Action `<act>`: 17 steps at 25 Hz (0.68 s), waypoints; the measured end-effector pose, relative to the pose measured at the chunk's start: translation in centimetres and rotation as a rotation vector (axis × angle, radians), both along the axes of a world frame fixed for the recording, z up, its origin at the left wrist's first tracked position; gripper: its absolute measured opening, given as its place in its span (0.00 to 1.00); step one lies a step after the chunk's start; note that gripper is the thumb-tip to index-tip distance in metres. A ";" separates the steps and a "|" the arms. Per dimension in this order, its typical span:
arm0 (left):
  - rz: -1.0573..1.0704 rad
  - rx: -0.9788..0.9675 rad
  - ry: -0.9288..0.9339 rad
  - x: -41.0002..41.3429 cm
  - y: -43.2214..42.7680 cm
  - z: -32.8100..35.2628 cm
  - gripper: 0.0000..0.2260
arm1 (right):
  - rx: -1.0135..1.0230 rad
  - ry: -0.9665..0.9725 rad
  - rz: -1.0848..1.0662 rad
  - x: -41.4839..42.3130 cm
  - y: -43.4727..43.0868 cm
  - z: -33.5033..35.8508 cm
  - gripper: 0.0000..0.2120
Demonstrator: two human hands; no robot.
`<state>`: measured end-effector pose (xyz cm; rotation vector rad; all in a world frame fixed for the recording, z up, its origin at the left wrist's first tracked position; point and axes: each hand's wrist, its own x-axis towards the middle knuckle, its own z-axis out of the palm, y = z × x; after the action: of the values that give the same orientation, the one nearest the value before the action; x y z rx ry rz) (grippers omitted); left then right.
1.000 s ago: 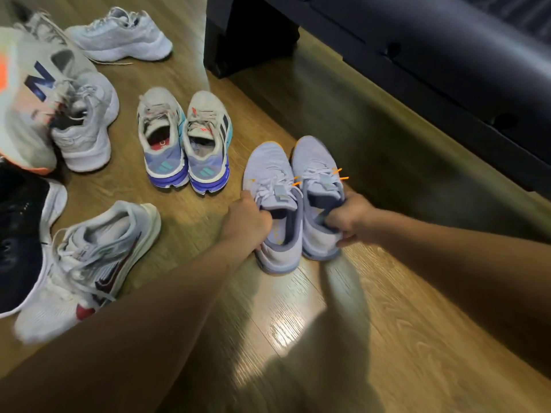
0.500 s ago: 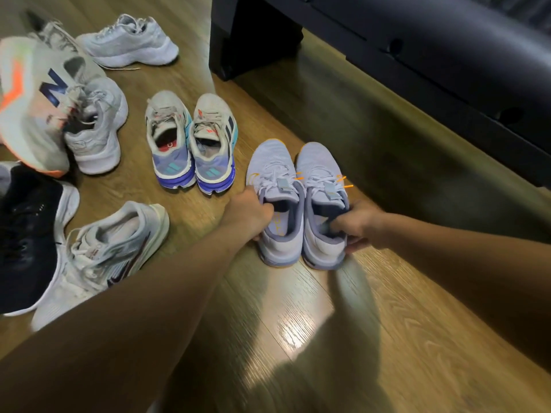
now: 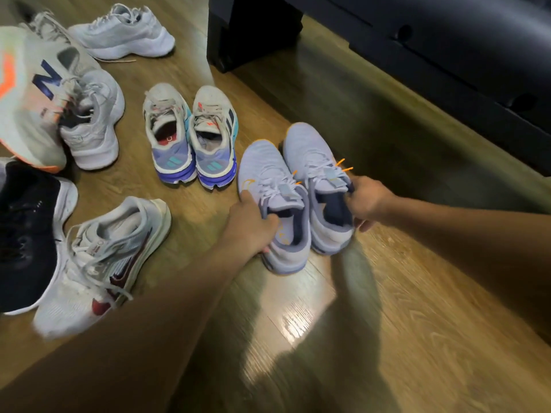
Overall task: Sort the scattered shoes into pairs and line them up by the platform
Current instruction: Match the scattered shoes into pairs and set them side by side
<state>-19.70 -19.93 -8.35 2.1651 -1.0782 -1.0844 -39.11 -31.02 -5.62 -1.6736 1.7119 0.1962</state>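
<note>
**Head view: lavender shoes (image 3: 286,174) side by side near the platform (image 3: 447,70)**

1. Position. The lavender shoes stand upright on the wooden floor (image 3: 417,293), toes pointing away from the person and toward the dark platform. Their inner sides touch or nearly touch. The right-side shoe (image 3: 310,144) sits slightly further forward than the left-side shoe (image 3: 262,162). A strip of bare floor separates the toes from the platform.

2. Appearance. Each shoe has a pale lavender upper, white laces with orange tips, a darker grey-purple collar and a navy lining. An orange mark shows on the outer side of the left-side shoe. Motion blur hides finer detail.

3. Hands. The left hand (image 3: 250,225) grips the left-side shoe at its collar, with the fingers curled over the rim into the opening. The right hand (image 3: 366,202) grips the right-side shoe at the outer edge of its collar, with the fingers hooked inside.

4. Surroundings. A blue-soled pair (image 3: 190,138) stands together just left of the lavender shoes, heels toward the person. Further left lie:
- a white shoe with a dark red mark (image 3: 98,263), on its side;
- a black shoe (image 3: 26,234);
- an N-marked shoe (image 3: 32,93), resting against a grey shoe (image 3: 95,123);
- a white shoe (image 3: 125,34) at the top.
</note>
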 end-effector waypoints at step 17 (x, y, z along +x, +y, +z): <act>0.296 -0.035 0.388 3.9 0.8 -3.0 0.20 | 0.214 -0.263 -0.098 -2.0 -2.4 0.5 0.13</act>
<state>-15.78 -19.11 -11.40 1.9022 -0.5783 -1.2606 -41.10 -33.42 -5.09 -1.3900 1.5147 0.1039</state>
